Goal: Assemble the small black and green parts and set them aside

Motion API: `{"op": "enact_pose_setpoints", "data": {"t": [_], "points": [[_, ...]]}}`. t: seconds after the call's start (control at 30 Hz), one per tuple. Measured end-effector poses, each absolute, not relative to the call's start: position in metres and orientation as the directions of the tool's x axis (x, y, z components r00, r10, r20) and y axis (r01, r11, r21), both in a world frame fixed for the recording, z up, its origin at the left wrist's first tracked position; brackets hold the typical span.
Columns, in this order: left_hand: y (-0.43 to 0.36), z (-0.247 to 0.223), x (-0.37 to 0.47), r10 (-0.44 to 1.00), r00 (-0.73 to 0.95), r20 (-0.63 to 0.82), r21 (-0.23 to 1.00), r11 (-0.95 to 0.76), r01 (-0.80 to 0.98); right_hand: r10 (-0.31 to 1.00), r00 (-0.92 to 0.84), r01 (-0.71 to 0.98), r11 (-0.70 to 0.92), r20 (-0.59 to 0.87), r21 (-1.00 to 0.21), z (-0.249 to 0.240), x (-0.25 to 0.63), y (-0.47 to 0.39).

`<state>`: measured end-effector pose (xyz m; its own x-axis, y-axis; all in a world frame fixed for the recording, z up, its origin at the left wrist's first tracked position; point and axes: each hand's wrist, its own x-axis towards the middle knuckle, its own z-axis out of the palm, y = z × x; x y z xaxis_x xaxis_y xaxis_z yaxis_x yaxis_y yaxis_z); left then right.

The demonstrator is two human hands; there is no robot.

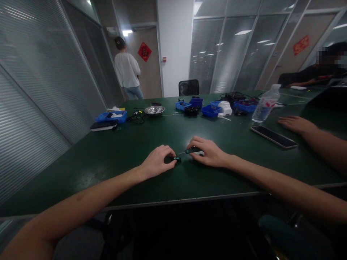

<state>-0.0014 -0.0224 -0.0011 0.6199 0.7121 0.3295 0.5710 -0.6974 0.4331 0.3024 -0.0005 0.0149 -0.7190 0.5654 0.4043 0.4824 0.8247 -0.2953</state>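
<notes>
From my seat at the head view, my left hand (158, 161) pinches a small dark piece (177, 159) between thumb and fingertips, low over the tabletop (162, 187). I have my right hand (208, 151) closed around the dark green handle of a slim tool (192, 150), thumb below and fingers above. Its thin shaft points left, to just beside the small dark piece; I can't tell whether they touch.

To my right, a phone (273, 137) lies flat beyond my forearm, with a clear bottle (266, 104) upright but leaning in view behind it. Another person's hand (296, 124) rests flat near both, crowding that side.

Farther out on the left I have a blue tray (111, 116) holding small items, a dark flat case (103, 125) just in front of it, a black cable (137, 117) and a shiny metal bowl (154, 110). Blue bins (210, 111), a black coil (191, 111) and a white object (225, 107) sit across the far middle.

The tabletop is dark green with a pale front edge. Past it I see a black chair (189, 87), a standing person in white (127, 70), doors with red decorations (144, 51), and glass partitions with blinds.
</notes>
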Motion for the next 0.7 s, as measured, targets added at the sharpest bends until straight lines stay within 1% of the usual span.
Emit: {"op": "enact_pose_setpoints", "data": {"t": [0.23,0.43,0.57,0.7], "points": [[-0.0229,0.001,-0.0023,0.721,0.612,0.324,0.4,-0.691,0.602,0.518,-0.711,0.425,0.855,0.475,-0.297,0.0181,0.3038,-0.0018],[-0.0234,0.0029,-0.0016,0.727,0.607,0.32,0.403,-0.685,0.607,0.481,-0.737,0.398,0.877,0.475,-0.27,0.0175,0.3045,-0.003],[-0.0249,0.0038,-0.0005,0.726,0.603,0.331,0.389,-0.687,0.614,0.453,-0.738,0.371,0.891,0.5,-0.26,0.0152,0.3051,-0.0017],[-0.0255,0.0037,-0.0003,0.724,0.602,0.336,0.389,-0.689,0.612,0.467,-0.736,0.38,0.884,0.491,-0.271,0.0154,0.3054,-0.0015]]}}
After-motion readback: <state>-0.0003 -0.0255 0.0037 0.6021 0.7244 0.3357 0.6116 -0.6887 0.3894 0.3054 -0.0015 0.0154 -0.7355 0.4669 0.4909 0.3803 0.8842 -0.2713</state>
